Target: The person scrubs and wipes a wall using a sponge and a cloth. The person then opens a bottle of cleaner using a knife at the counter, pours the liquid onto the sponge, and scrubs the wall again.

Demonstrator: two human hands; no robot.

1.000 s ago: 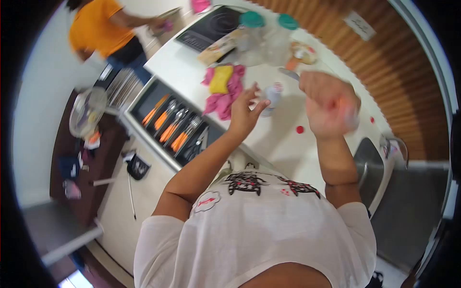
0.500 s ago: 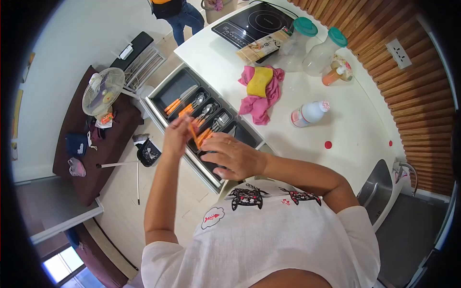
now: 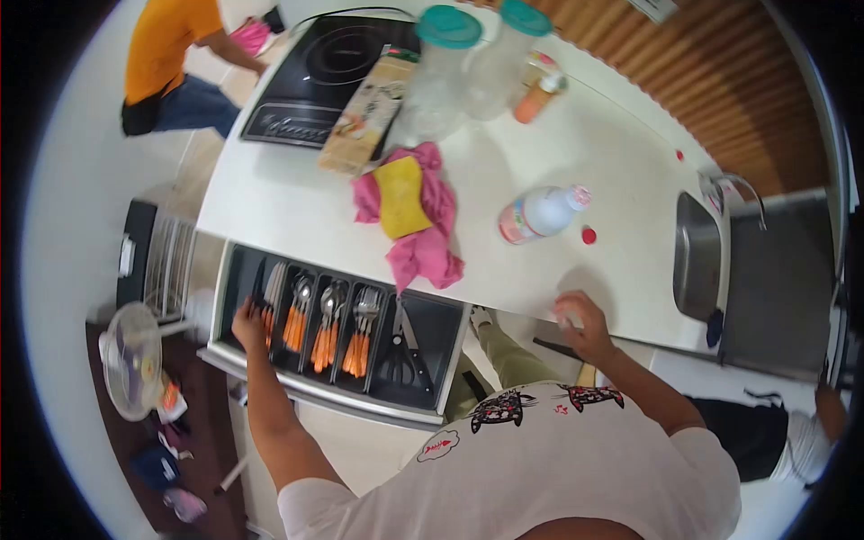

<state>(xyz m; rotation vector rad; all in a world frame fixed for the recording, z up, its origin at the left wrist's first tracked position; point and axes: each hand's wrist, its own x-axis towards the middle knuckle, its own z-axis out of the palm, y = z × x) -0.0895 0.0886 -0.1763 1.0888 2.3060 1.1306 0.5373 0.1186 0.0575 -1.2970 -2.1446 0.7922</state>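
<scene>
My left hand (image 3: 250,326) is in the left end of the pulled-out drawer (image 3: 324,382), its fingers closed at the lower end of a dark-bladed knife (image 3: 259,279). Its handle is hidden by the hand. Just right of it lie table knives (image 3: 274,286) with orange handles. Spoons (image 3: 300,310), more spoons (image 3: 329,324) and forks (image 3: 362,331) fill the adjoining slots of the black tray. Scissors (image 3: 396,346) and a black-handled knife (image 3: 413,346) lie in the right slot. My right hand (image 3: 585,326), slightly blurred, hovers by the counter's front edge, fingers loosely bent and holding nothing.
On the white counter (image 3: 297,198) are a pink cloth (image 3: 435,220) under a yellow sponge (image 3: 402,198), a white bottle (image 3: 540,214), lidded jars (image 3: 441,81), a flat package (image 3: 369,112) and an induction cooker (image 3: 315,81). A sink (image 3: 700,256) is at right. A person in orange (image 3: 171,54) stands at upper left.
My hands have parted: the left has gone to the drawer's left slot, the right to the counter edge. The orange-handled piece between them is no longer there. The view has turned.
</scene>
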